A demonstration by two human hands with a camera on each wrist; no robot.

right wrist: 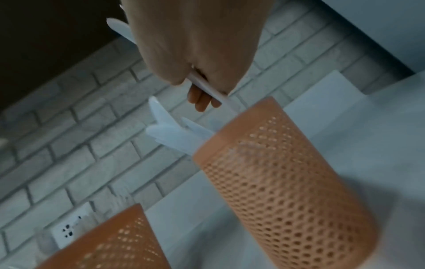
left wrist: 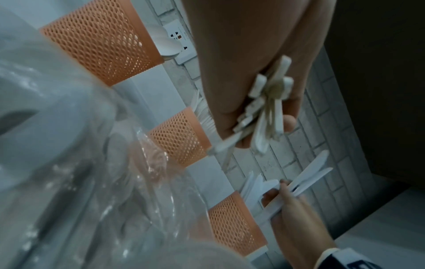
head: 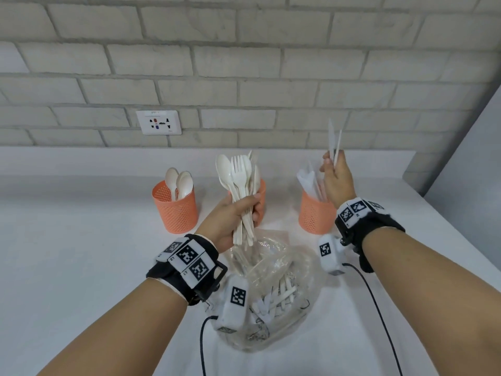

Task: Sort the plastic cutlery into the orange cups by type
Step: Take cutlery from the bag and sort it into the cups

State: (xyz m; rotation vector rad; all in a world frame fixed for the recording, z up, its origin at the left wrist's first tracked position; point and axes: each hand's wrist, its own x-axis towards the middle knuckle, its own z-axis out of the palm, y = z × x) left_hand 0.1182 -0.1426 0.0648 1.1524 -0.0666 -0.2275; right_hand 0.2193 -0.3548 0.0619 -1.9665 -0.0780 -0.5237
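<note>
My left hand (head: 238,213) grips an upright bundle of white spoons, forks and knives (head: 238,175) in front of the middle orange mesh cup (head: 262,191), which it mostly hides. The left cup (head: 176,210) holds two spoons (head: 179,183). My right hand (head: 336,175) pinches two white knives (head: 334,139), blades up, just above the right cup (head: 315,215), which holds several knives (head: 309,180). In the right wrist view the handles (right wrist: 220,94) of the held knives reach that cup's rim (right wrist: 253,112). In the left wrist view the bundle's handle ends (left wrist: 266,102) stick out of my fist.
A clear plastic bag (head: 271,283) with more white cutlery lies on the white counter (head: 81,240) between my forearms. A brick wall with a socket plate (head: 158,122) stands behind the cups. The counter's right edge (head: 461,240) runs close to the right cup.
</note>
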